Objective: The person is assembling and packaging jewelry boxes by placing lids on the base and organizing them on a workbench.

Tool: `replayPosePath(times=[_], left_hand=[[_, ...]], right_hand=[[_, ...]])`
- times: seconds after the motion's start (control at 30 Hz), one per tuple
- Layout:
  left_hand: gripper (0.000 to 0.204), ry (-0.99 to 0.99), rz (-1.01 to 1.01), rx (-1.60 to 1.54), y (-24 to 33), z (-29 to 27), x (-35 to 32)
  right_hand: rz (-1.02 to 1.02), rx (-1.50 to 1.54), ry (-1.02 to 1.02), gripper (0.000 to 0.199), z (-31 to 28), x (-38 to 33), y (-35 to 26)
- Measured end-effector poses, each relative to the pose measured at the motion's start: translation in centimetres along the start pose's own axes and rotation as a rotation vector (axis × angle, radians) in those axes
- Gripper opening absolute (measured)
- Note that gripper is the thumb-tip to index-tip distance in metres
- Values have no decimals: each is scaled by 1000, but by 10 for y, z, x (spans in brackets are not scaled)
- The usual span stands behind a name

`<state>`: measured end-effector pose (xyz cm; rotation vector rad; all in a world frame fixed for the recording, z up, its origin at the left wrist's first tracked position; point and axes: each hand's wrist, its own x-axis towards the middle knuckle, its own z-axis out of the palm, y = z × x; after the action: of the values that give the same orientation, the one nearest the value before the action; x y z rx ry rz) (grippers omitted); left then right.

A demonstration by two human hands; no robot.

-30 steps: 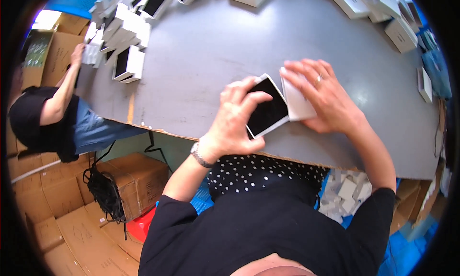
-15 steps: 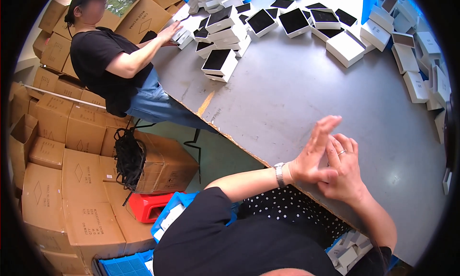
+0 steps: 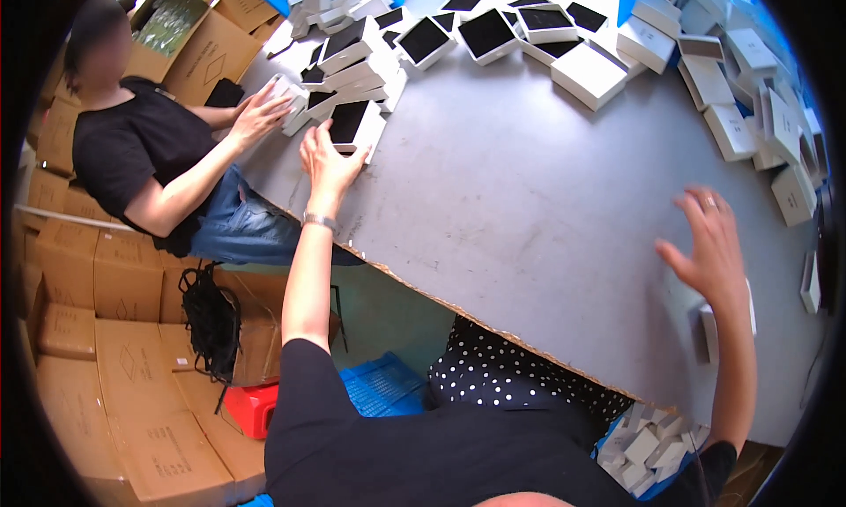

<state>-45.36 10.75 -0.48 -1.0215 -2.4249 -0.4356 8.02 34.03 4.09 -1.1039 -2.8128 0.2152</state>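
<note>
Hands, two, bare, set well apart.
Left hand (image 3: pixel 331 172): upper left of centre, metal-banded watch (image 3: pixel 319 221) at the wrist; fingers and thumb at the near side of an open white box (image 3: pixel 351 125) with black interior. Whether it is clamped on the box, cannot tell.
Right hand (image 3: pixel 716 247): right of frame, fingers spread, ring on one finger, nothing in its grasp. A white box (image 3: pixel 708 331), partly hidden behind the forearm, lies on the bench.
Bench (image 3: pixel 493 177): grey top, worn near edge. Along its far side, top centre, a row of black-lined boxes (image 3: pixel 487 37) and one white-topped box (image 3: pixel 589 75). Upper right, a heap of white boxes (image 3: pixel 730 130).
Upper left: one co-worker (image 3: pixel 145 150), black top, both hands at a pale box (image 3: pixel 284 88).
Lower left: brown cartons (image 3: pixel 132 366), black bundle (image 3: pixel 210 322), red plastic article (image 3: pixel 253 410), blue crate (image 3: pixel 383 385).
Lower right: small white boxes (image 3: pixel 648 450), loosely heaped.
</note>
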Motion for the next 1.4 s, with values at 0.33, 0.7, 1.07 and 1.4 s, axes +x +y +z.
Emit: replayPosePath(times=[0.33, 0.7, 1.07, 1.4], left_hand=[[82, 149, 213, -418, 80, -23, -72], [86, -311, 345, -591, 142, -53, -122], [97, -671, 453, -734, 200, -56, -117], [114, -621, 657, -681, 243, -62, -144]], right_hand=[[70, -147, 294, 78, 92, 212, -27], [-581, 256, 170, 36, 36, 81, -53], [-307, 241, 162, 47, 34, -27, -26], [-489, 388, 170, 53, 45, -35, -39]])
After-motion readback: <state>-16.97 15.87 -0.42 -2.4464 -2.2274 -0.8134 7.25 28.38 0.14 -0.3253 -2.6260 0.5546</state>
